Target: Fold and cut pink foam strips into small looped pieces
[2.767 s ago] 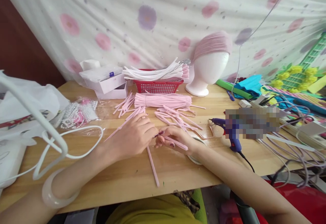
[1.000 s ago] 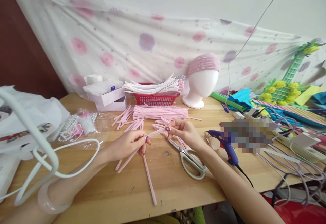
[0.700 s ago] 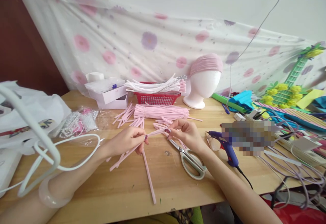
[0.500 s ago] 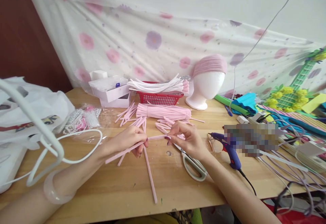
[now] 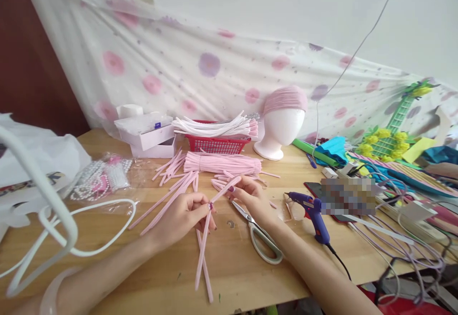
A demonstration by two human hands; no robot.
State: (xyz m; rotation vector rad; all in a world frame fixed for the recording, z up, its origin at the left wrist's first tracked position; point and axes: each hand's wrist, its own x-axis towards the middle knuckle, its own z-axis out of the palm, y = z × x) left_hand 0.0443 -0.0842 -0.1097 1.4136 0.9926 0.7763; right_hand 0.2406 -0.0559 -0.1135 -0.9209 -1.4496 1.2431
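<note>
My left hand [image 5: 184, 217] is closed on several pink strips [image 5: 162, 203] that stick out to the left, above the wooden table [image 5: 143, 262]. Another pink strip [image 5: 203, 246] hangs down from its fingertips. My right hand [image 5: 250, 195] pinches one pink strip [image 5: 224, 188] by its end, close to the left fingers. White-handled scissors [image 5: 259, 236] lie on the table just under my right wrist. Behind the hands lies a tied bundle of pink strips [image 5: 222, 163] with loose cut pieces around it.
A blue glue gun [image 5: 315, 212] stands to the right with its cord running off the front edge. A red basket [image 5: 216, 144] of white strips, a white foam head [image 5: 281, 129], white boxes [image 5: 148, 133], a bead bag [image 5: 103, 179] and tangled cables [image 5: 411, 238] crowd the table.
My hands lifted off the table, uncovering the scissors. The strips in my left hand swung from pointing down-left to pointing up-left. One strip now hangs down from the left fingertips.
</note>
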